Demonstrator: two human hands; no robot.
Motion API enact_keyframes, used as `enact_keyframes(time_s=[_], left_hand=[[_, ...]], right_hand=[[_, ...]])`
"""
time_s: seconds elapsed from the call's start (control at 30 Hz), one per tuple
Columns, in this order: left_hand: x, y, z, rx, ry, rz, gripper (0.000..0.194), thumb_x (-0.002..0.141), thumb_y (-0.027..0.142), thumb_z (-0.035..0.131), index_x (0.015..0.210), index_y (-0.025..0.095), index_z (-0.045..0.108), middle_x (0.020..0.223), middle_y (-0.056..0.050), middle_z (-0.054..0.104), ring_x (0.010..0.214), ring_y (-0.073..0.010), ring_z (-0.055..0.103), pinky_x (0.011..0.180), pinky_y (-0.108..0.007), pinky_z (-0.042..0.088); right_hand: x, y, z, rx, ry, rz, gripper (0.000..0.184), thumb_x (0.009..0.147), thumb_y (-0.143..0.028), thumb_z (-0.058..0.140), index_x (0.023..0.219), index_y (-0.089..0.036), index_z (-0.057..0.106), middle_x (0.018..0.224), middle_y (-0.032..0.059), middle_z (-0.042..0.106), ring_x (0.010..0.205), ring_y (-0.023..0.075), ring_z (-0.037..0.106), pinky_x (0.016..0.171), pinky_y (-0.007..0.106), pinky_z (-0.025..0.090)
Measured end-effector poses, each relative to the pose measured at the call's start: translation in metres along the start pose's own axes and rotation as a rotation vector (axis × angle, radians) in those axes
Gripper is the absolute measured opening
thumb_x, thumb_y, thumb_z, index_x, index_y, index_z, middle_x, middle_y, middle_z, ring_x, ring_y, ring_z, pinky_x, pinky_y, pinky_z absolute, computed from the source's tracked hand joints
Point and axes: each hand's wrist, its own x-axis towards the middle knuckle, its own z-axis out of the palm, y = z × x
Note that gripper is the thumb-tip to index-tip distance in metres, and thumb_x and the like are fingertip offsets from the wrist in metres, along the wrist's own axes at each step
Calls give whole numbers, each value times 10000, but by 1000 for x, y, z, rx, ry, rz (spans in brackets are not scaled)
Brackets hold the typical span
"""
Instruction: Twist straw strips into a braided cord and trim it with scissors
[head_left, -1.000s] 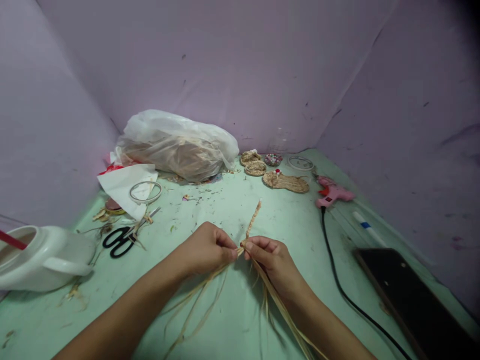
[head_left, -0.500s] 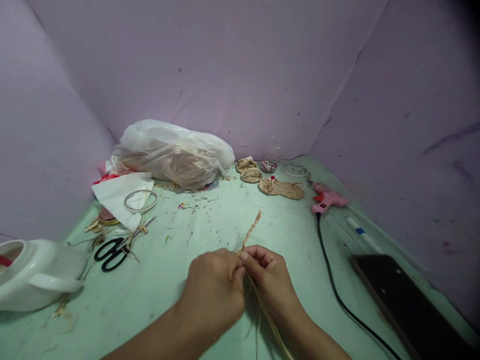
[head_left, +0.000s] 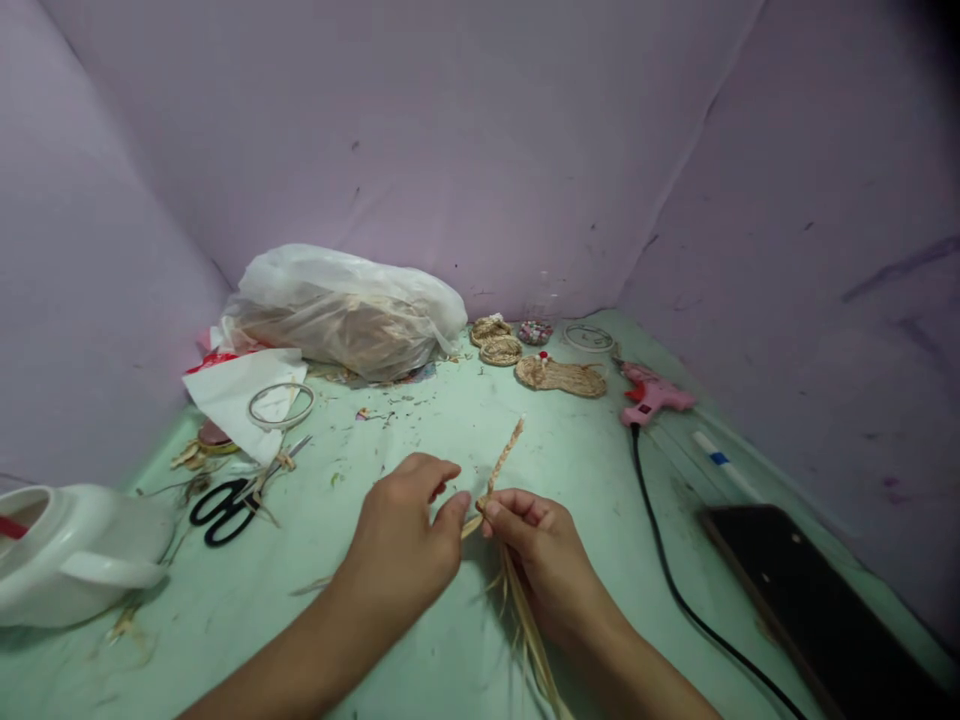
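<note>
A thin braid of straw-coloured fibre (head_left: 505,458) stands up at a slant in the middle of the table, its tip pointing away from me. My right hand (head_left: 544,555) pinches it between thumb and fingers at its lower end. Loose fibre strands (head_left: 529,640) hang from there towards me, below the right hand. To the left is my left hand (head_left: 409,525), thumb and forefinger apart. One strand (head_left: 472,526) runs from the braid's base behind the left thumb; whether the other fingers touch it is hidden.
A filled plastic bag (head_left: 352,310) lies at the back, with woven slipper shapes (head_left: 561,376) and a bead container (head_left: 535,332) beside it. Scissors (head_left: 225,510) and a white jug (head_left: 82,560) are left; a pink glue gun (head_left: 656,395), its cord and a phone (head_left: 810,600) right.
My left hand has come away from the braid to the left, its thumb and forefinger parting. The right hand keeps its pinch, and more of the loose strands shows.
</note>
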Motion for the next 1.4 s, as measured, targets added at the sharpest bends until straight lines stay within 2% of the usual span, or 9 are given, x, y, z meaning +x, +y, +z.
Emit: enact_keyframes(time_s=[0.1,0.17,0.3,0.43,0.67,0.87,1.03,1.3,1.4], left_hand=[[11,-8,5,-366,-419,-289,200,712,304,514,695,121,593,566,-12,548,521,-119,494,521,-242,376],[13,-12,10,-525,-530,-397,239,708,347,523,622,128,566,426,50,420,381,-66,348,423,-210,279],[14,-14,10,-486,-438,-433,186,642,279,598,557,115,594,399,63,386,371,-37,231,392,-206,157],[16,-13,8,-468,-428,-491,125,621,217,585,538,124,596,407,45,442,364,-43,267,387,-208,155],[15,-13,10,-508,-388,-412,164,609,259,585,507,132,574,350,77,326,393,-51,224,418,-207,171],[14,-19,15,-525,-379,-334,178,599,283,604,565,108,606,488,15,512,479,-69,360,471,-204,252],[10,-21,23,-524,-257,-288,173,638,262,562,568,111,611,513,5,532,501,-82,396,493,-211,292],[6,-23,26,-371,-226,-258,132,613,202,501,498,138,516,469,43,421,482,-78,346,458,-207,263],[3,-21,29,-320,-188,-254,157,635,225,486,509,141,526,474,38,420,483,-83,344,451,-210,259]], right_hand=[[-2,-1,2,20,-68,34,203,588,-280,700,531,-136,568,452,-17,526,409,78,428,444,211,324],[-2,-2,3,-3,-92,25,186,591,-275,686,528,-136,580,471,4,554,449,101,478,479,227,358],[0,-3,2,-165,-60,-68,139,599,-211,656,496,-137,599,492,16,583,501,108,509,542,235,382],[2,-3,0,-307,-37,-157,95,630,-186,627,547,-143,643,521,16,606,519,114,520,551,240,386],[0,-7,-3,-437,-69,-203,131,670,-200,597,561,-149,647,551,13,611,534,110,499,550,241,367],[3,-8,-5,-411,-54,-176,82,647,-185,606,592,-141,649,547,14,607,523,111,501,534,242,362],[5,-5,-4,-370,11,-190,87,642,-197,604,582,-139,632,522,12,590,523,119,511,548,253,381],[-3,-8,-13,-936,-55,-515,165,724,-186,532,665,-199,686,639,34,639,573,146,520,546,272,350],[-4,-12,-15,-1013,5,-507,159,712,-205,552,623,-197,685,599,41,630,541,148,510,519,275,325]])
